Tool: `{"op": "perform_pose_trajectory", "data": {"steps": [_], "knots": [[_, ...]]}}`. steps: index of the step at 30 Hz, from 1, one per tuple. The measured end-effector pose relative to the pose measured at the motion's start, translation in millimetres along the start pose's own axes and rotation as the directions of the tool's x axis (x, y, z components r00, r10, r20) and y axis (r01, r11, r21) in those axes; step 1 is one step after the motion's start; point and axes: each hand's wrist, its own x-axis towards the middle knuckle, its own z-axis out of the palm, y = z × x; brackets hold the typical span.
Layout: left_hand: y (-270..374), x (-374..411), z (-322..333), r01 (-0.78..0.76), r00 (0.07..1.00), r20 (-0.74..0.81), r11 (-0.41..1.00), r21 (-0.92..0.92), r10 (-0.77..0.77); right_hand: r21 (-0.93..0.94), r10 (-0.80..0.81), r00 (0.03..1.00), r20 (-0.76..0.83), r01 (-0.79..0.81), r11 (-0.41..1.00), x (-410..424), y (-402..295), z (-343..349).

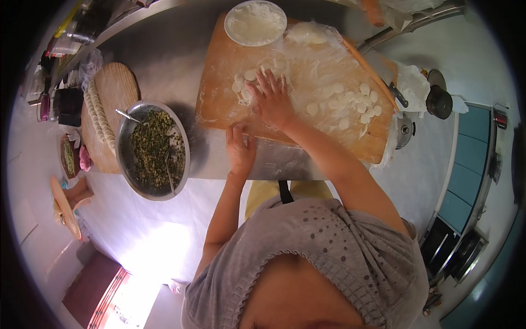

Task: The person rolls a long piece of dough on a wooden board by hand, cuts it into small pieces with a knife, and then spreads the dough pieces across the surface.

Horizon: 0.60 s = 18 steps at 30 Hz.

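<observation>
My right hand (272,98) is spread, palm down, on a floured wooden board (222,66). Just beyond its fingers lie several flattened dough rounds (250,75), some partly hidden under the hand. My left hand (240,148) rests at the board's near edge with its fingers bent; whether anything is under the fingertips cannot be seen. More small dough pieces (361,98) are scattered on the board's right side. A bowl of white flour (255,22) stands at the far edge, beside a dough lump (306,33) under clear plastic.
A metal bowl of chopped green filling (154,152) with a spoon stands at left, partly over the table edge. Behind it, a round wooden board (117,82) bears rows of folded dumplings (98,117). A rolling pin (365,68) and a dark-handled knife (397,95) lie along the right edge.
</observation>
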Motion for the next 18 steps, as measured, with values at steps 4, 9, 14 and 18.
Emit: {"op": "perform_pose_trajectory", "data": {"steps": [4,9,14,18], "knots": [[15,4,-9,0.004,1.0,-0.026,1.0,-0.017,-0.005,0.098,0.104,0.99,-0.094,-0.094,0.991,2,7,-4],[7,10,-9,-0.011,0.996,-0.083,1.0,0.0,0.011,0.284,-0.003,0.957,-0.291,0.089,0.955,-11,17,-19],[10,30,0,-0.071,0.996,-0.046,0.996,0.056,0.074,0.382,-0.258,0.965,-0.057,0.26,0.887,-61,26,-18],[3,50,14,-0.009,1.0,0.008,0.964,0.265,0.007,0.089,-0.044,0.997,-0.071,0.05,0.995,-78,81,-44]]}}
